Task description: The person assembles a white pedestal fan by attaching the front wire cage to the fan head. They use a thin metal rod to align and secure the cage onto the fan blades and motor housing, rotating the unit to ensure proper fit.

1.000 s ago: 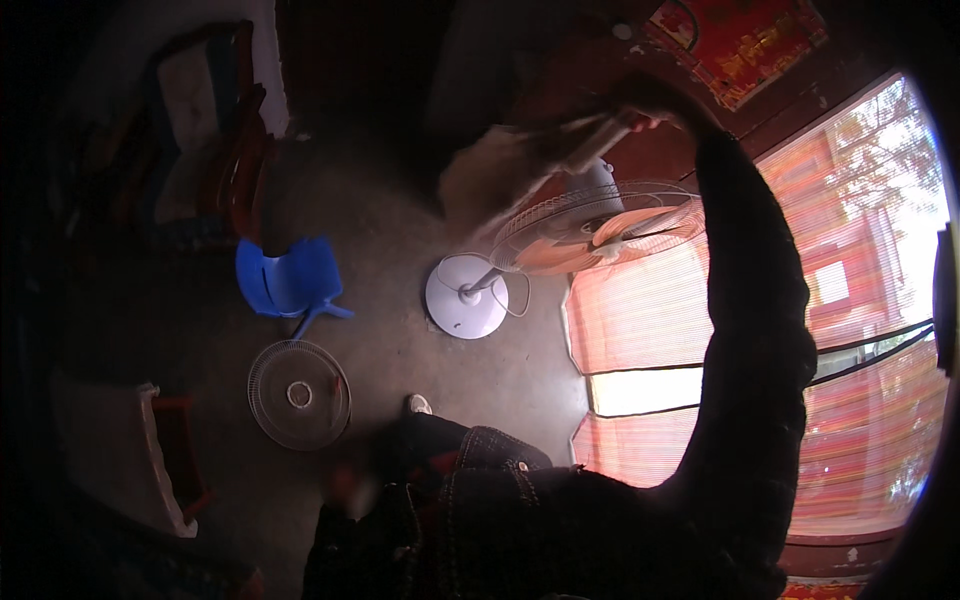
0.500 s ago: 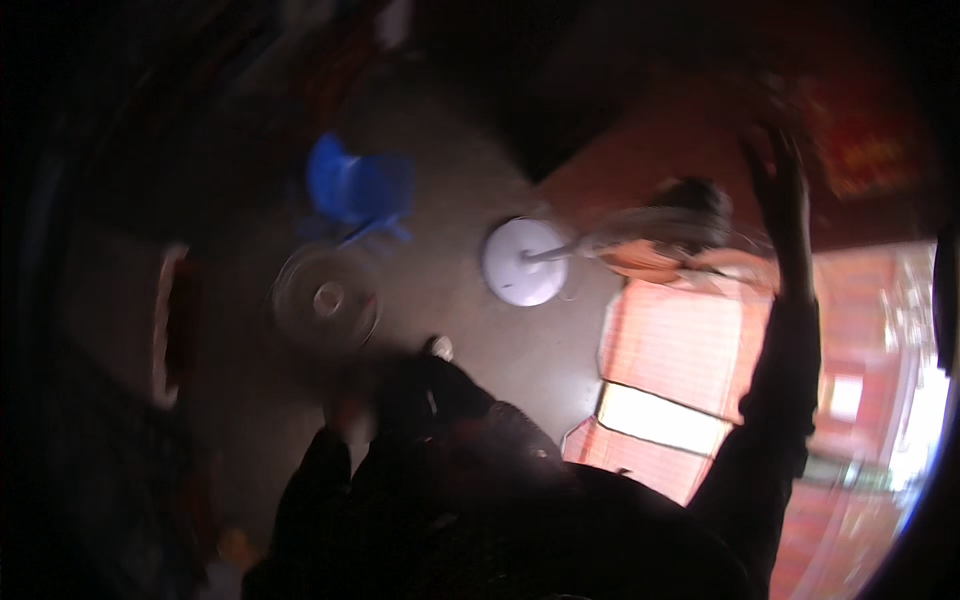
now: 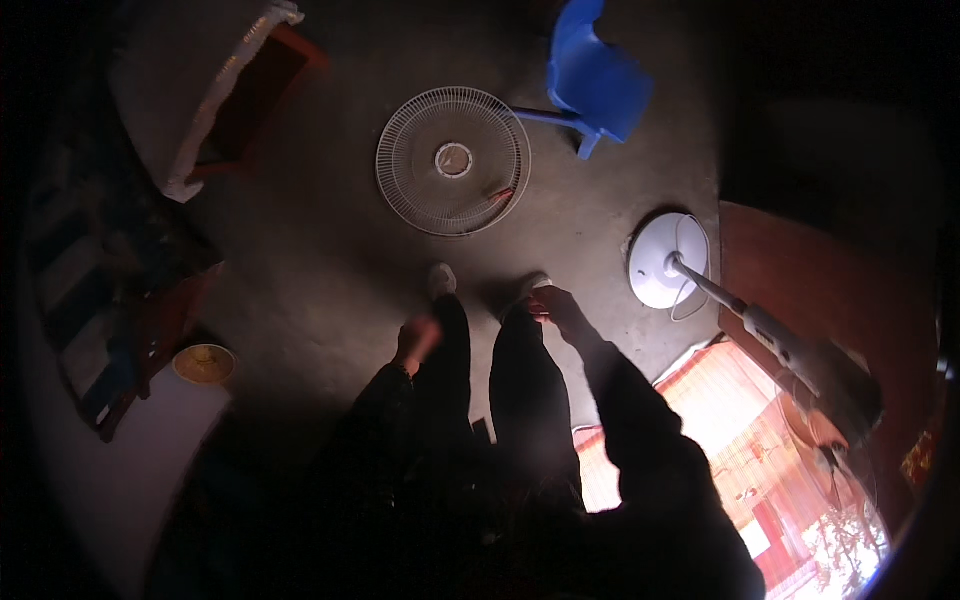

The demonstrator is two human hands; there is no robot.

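Observation:
My left hand (image 3: 418, 342) is held low in front of my left leg, smeared by motion, so its fingers do not show clearly. Over my right knee is my right hand (image 3: 556, 307), its fingers bent in and close together; anything inside them is too small to make out. On the floor ahead of my feet lies a round wire fan grille (image 3: 454, 160), with a small reddish piece (image 3: 502, 195) near its rim. To my right stands a pedestal fan with a round white base (image 3: 650, 268) and orange blades (image 3: 815, 428). Neither hand touches grille or fan.
A blue plastic chair (image 3: 603, 80) stands beyond the grille. At far left is a table-like piece with a white-edged cover (image 3: 225, 95). A round yellowish container (image 3: 205, 364) sits at left, near a dark wooden frame (image 3: 160, 330). Bright light falls through a doorway (image 3: 735, 410) at right.
My right arm, raised by the fan at the right, has come down in front of my legs. My view has turned, so the grille and chair appear farther up and the fan farther right.

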